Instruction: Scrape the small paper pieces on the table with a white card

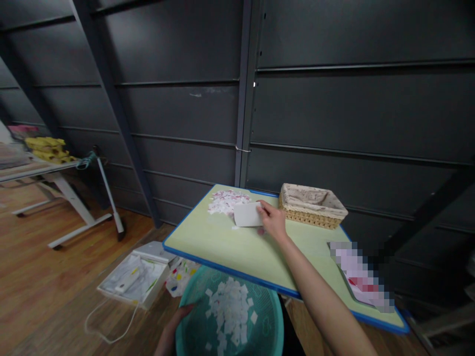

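My right hand (272,218) is closed on the right edge of a white card (246,214), held tilted just above the yellow-green tabletop (208,237). Behind and left of the card lies a heap of small white and pinkish paper scraps (227,199). My left hand (178,319) grips the left rim of a green plastic basket (272,301) in front of my body, below the table's near edge. Inside the basket lie many small white paper pieces (232,301). Part of the left hand is hidden in shadow beside the basket wall.
A cloth-lined wicker basket (315,217) stands at the table's back right. A tray with a blurred-out sheet (356,277) lies at the right edge. On the floor at left sits an open white box (133,277) with a cord. A dark panelled wall (178,113) rises behind.
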`<state>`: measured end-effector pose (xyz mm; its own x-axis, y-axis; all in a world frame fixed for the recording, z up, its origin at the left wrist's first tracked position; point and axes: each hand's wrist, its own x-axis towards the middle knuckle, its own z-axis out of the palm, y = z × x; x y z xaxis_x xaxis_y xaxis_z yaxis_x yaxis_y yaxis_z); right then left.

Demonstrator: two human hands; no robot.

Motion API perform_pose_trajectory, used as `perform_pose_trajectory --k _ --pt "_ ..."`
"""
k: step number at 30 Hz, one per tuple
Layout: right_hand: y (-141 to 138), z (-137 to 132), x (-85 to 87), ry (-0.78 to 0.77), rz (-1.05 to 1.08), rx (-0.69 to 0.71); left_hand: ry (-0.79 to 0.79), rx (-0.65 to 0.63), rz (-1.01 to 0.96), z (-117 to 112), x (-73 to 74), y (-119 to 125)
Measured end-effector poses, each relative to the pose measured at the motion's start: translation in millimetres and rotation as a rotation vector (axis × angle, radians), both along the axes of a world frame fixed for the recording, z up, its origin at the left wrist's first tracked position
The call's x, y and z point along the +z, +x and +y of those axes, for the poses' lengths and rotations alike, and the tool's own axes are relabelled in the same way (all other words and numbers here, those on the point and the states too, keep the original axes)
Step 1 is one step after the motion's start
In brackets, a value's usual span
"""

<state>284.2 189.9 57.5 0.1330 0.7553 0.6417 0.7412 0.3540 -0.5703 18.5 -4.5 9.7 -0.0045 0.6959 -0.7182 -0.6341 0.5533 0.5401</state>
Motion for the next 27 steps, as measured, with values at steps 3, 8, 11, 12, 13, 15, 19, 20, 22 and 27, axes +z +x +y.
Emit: perform_pose_trajectory --k 3,8,11,12,13,15,19,20,22,27 --pt "0.2 0.5 0.5 -0.01 0.057 -0.003 -0.009 -0.001 0.04 0.4 4.3 3.2" --pt "0.1 0.1 2.0 -0.053 0.059 -0.004 -0.045 0.011 0.07 0.9 6.4 5.0" --pt "-0.3 -0.7 3.3 -0.067 0.092 0.046 -0.019 0.014 0.057 1.5 5.4 5.1" --pt "-0.4 -0.9 3.8 -0.067 0.102 0.045 -0.009 0.012 0.048 1.7 4.9 5.1" --pt "-0.4 -1.0 4.3 -0.068 0.107 0.035 -0.008 0.009 0.046 1.9 4.4 5.2" --pt "-0.5 -1.1 5.1 -0.082 0.103 0.014 -0.004 -0.005 0.059 2.2 3.2 4.9" --pt "-1.1 -0.4 5.0 -0.105 0.11 0.05 0.008 -0.031 0.103 2.8 1.1 2.8" --pt "-1.4 -0.1 4.6 -0.099 0.125 0.061 0.015 -0.03 0.097 2.9 1.0 2.1" --pt "-2.5 0.1 3.5 -0.081 0.155 0.08 0.021 -0.022 0.06 3.1 1.5 1.2" --pt "-7.0 -1.4 0.7 -0.125 0.186 0.148 0.016 -0.019 0.013 3.3 2.0 0.7"
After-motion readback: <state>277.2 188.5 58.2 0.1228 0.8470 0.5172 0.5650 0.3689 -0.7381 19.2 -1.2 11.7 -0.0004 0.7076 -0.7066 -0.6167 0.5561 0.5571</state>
